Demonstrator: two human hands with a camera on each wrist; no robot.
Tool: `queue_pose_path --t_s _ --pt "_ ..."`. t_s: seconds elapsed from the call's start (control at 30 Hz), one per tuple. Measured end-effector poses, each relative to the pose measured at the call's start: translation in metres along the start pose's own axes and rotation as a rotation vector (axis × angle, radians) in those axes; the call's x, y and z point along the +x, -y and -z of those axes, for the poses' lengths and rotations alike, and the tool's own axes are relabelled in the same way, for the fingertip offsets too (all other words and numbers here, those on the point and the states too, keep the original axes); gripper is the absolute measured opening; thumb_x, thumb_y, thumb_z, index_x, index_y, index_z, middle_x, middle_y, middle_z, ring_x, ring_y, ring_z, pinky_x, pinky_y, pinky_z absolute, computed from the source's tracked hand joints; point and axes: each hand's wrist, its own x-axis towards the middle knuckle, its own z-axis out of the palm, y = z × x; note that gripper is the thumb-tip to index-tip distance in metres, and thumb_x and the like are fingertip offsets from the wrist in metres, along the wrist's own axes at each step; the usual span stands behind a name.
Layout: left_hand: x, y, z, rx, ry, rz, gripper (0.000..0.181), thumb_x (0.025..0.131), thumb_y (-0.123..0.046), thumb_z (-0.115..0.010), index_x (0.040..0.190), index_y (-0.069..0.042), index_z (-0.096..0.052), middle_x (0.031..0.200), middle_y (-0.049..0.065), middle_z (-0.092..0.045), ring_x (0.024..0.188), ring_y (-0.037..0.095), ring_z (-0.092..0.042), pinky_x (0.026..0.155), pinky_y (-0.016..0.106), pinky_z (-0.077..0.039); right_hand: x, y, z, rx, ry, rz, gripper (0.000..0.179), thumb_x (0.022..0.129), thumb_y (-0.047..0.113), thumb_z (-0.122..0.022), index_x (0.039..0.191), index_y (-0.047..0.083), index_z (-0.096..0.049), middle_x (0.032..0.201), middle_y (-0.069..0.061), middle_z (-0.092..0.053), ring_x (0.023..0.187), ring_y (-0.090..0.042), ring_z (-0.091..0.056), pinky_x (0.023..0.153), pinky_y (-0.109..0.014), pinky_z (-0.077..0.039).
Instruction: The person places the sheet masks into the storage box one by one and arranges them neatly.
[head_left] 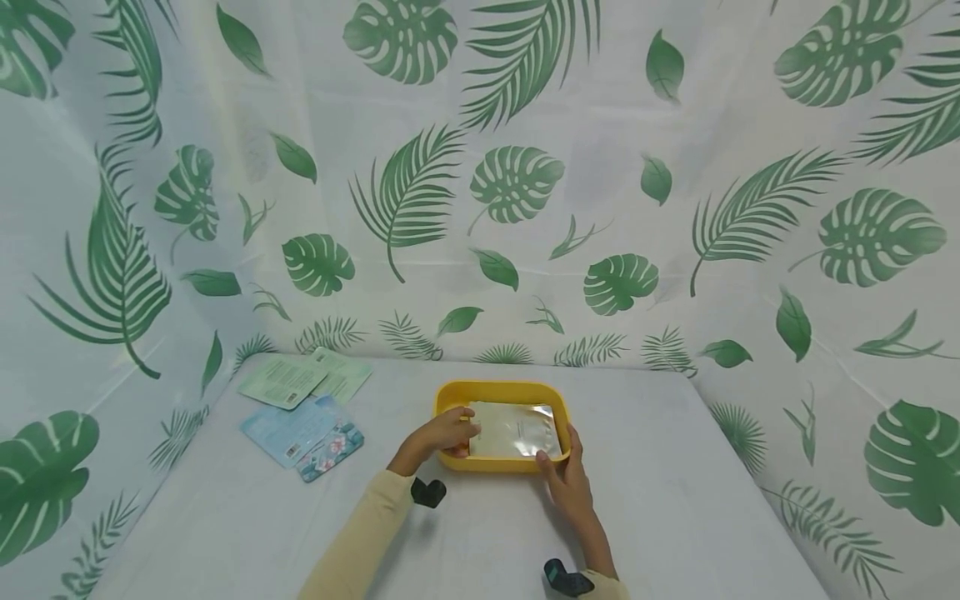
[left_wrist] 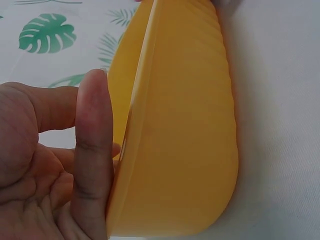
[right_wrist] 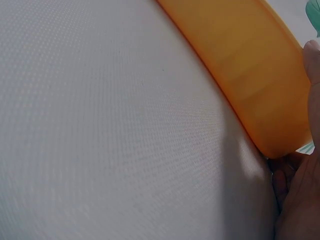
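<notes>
A yellow plastic tray [head_left: 487, 465] stands at the middle of the white table. Inside it lies a shiny silver foil packet [head_left: 513, 429]. My left hand [head_left: 448, 430] reaches over the tray's left end, its fingertips at the packet's left edge. In the left wrist view the thumb [left_wrist: 93, 150] stands straight beside the rim, and the other fingers are partly hidden behind it. My right hand [head_left: 572, 483] holds the tray's front right corner, thumb at the rim and fingers around the outside. The right wrist view shows those fingers low against the tray wall [right_wrist: 250, 75].
At the table's back left lie two light green packets [head_left: 281, 382] that overlap. In front of them are a pale blue packet [head_left: 281, 429] and a flower-patterned packet [head_left: 330, 452]. A leaf-print curtain [head_left: 562, 250] encloses the table at the back and sides.
</notes>
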Motion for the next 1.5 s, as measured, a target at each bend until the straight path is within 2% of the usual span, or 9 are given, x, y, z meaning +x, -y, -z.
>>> queue_pose_path --t_s 0.1,0.23,0.3,0.47,0.6,0.8,0.97,1.2,1.5 --pt "0.0013 0.0008 0.0006 -0.002 0.01 -0.004 0.053 0.1 -0.025 -0.054 0.145 -0.002 -0.038 0.089 0.004 -0.052 0.054 0.008 -0.045 0.056 0.017 -0.051 0.0005 -0.0008 -0.0001 0.013 0.003 -0.001 0.081 0.097 0.038 -0.057 0.156 0.016 -0.006 0.16 -0.026 -0.018 0.144 -0.048 -0.023 0.114 -0.063 -0.022" --pt "0.0022 0.0021 0.0002 -0.019 0.016 0.0 0.053 0.1 -0.024 -0.055 0.145 -0.002 -0.038 0.12 0.014 -0.057 0.054 0.009 -0.047 0.056 0.017 -0.052 0.0003 -0.0015 -0.0002 0.013 -0.002 0.013 0.081 0.097 0.037 -0.057 0.156 0.016 -0.007 0.16 -0.026 -0.018 0.144 -0.048 -0.023 0.114 -0.063 -0.022" --pt "0.0031 0.0026 -0.0006 -0.024 0.009 0.005 0.051 0.1 -0.024 -0.055 0.143 -0.002 -0.04 0.126 0.018 -0.057 0.054 0.01 -0.048 0.055 0.017 -0.052 0.0004 -0.0017 -0.0005 0.011 -0.002 0.009 0.081 0.097 0.038 -0.058 0.156 0.016 -0.006 0.16 -0.025 -0.018 0.144 -0.048 -0.023 0.114 -0.062 -0.022" --pt "0.0036 0.0019 -0.0023 -0.037 -0.048 -0.004 0.042 0.099 -0.021 -0.056 0.135 0.0 -0.048 0.108 0.02 -0.063 0.054 0.01 -0.053 0.051 0.017 -0.05 0.0013 -0.0017 -0.0014 0.006 0.002 -0.004 0.082 0.097 0.039 -0.057 0.156 0.018 -0.005 0.16 -0.025 -0.018 0.144 -0.048 -0.023 0.114 -0.063 -0.022" --pt "0.0024 0.0007 -0.0033 -0.062 -0.079 -0.008 0.036 0.099 -0.019 -0.056 0.129 0.0 -0.054 0.107 0.02 -0.063 0.052 0.009 -0.053 0.05 0.017 -0.051 0.0015 -0.0018 -0.0019 0.008 -0.001 0.001 0.081 0.097 0.037 -0.057 0.156 0.018 -0.006 0.159 -0.026 -0.019 0.143 -0.049 -0.024 0.113 -0.063 -0.023" --pt "0.0015 0.0002 -0.0033 -0.058 -0.087 0.005 0.033 0.099 -0.02 -0.056 0.126 -0.003 -0.057 0.105 0.017 -0.061 0.05 0.007 -0.05 0.05 0.016 -0.05 0.002 -0.002 -0.0018 0.011 0.001 -0.002 0.081 0.097 0.038 -0.057 0.156 0.018 -0.005 0.16 -0.026 -0.018 0.144 -0.049 -0.023 0.114 -0.062 -0.022" --pt "0.0031 0.0021 -0.0024 -0.055 -0.062 -0.012 0.032 0.099 -0.02 -0.055 0.126 -0.003 -0.057 0.102 0.016 -0.062 0.051 0.008 -0.05 0.052 0.017 -0.051 0.0022 -0.0022 -0.002 0.006 0.012 -0.019 0.081 0.097 0.04 -0.056 0.156 0.019 -0.004 0.161 -0.024 -0.016 0.146 -0.047 -0.021 0.115 -0.062 -0.02" --pt "0.0032 0.0035 -0.0017 -0.052 -0.047 -0.036 0.032 0.1 -0.02 -0.054 0.126 -0.003 -0.056 0.112 0.018 -0.064 0.053 0.009 -0.051 0.053 0.017 -0.051 0.0015 -0.001 -0.0009 0.005 0.023 -0.024 0.083 0.097 0.042 -0.056 0.157 0.019 -0.002 0.161 -0.023 -0.015 0.146 -0.047 -0.018 0.115 -0.062 -0.019" --pt "0.0003 0.0059 -0.0022 -0.039 -0.102 -0.077 0.035 0.1 -0.021 -0.054 0.129 -0.002 -0.056 0.12 0.016 -0.064 0.059 0.011 -0.058 0.059 0.022 -0.056 0.0012 -0.0014 -0.001 -0.004 0.018 -0.014 0.083 0.097 0.041 -0.056 0.157 0.019 -0.002 0.161 -0.024 -0.016 0.146 -0.048 -0.02 0.115 -0.062 -0.02"
